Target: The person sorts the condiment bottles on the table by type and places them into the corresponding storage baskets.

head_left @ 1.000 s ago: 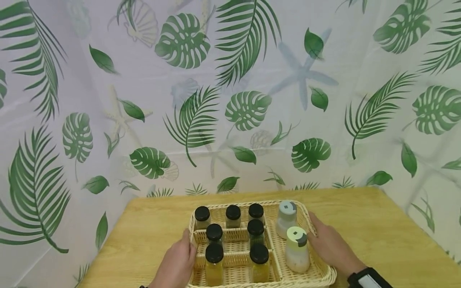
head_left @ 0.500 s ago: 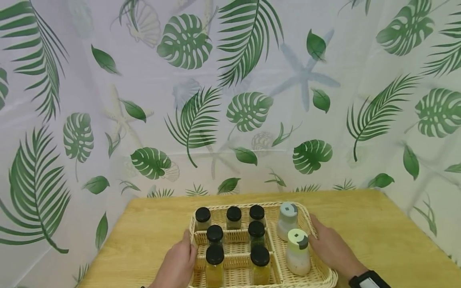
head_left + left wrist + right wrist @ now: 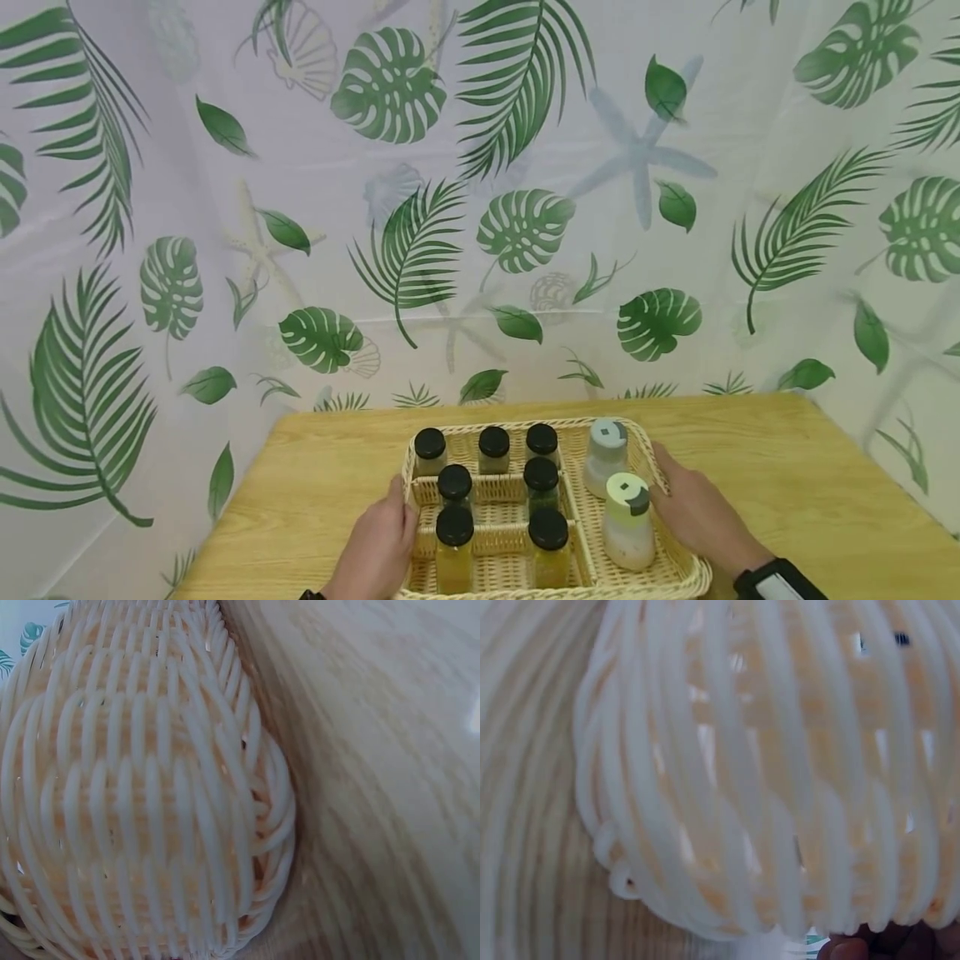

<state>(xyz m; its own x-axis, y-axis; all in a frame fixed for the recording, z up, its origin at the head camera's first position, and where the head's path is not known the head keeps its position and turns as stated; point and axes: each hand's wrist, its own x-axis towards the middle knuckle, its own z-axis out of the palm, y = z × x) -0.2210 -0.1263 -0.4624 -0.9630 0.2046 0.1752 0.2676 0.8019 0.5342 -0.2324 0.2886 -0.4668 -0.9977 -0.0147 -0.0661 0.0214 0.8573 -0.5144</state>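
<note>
A pale woven basket (image 3: 517,537) with dividers sits low in the head view. My left hand (image 3: 378,537) grips its left side, and my right hand (image 3: 693,504) holds the right side by the rim. Small glass jars with black lids stand in the left compartments; the front jar (image 3: 454,546) holds something yellow. Two taller frosted shakers stand in the right compartment, one with a grey-blue lid (image 3: 606,454) and one with a yellow lid (image 3: 628,525). Basket weave (image 3: 142,795) fills much of the left wrist view. In the right wrist view, fingers (image 3: 922,943) show below the weave (image 3: 780,765).
A wood-grain table (image 3: 322,467) lies beneath the basket. Behind it and at both sides hangs a white cloth (image 3: 480,350) with green leaf prints. A dark wristband (image 3: 776,579) is on the right wrist.
The whole head view has shifted slightly, so basket, hands and table all appear a little further right. Both hands keep their hold on the basket's sides.
</note>
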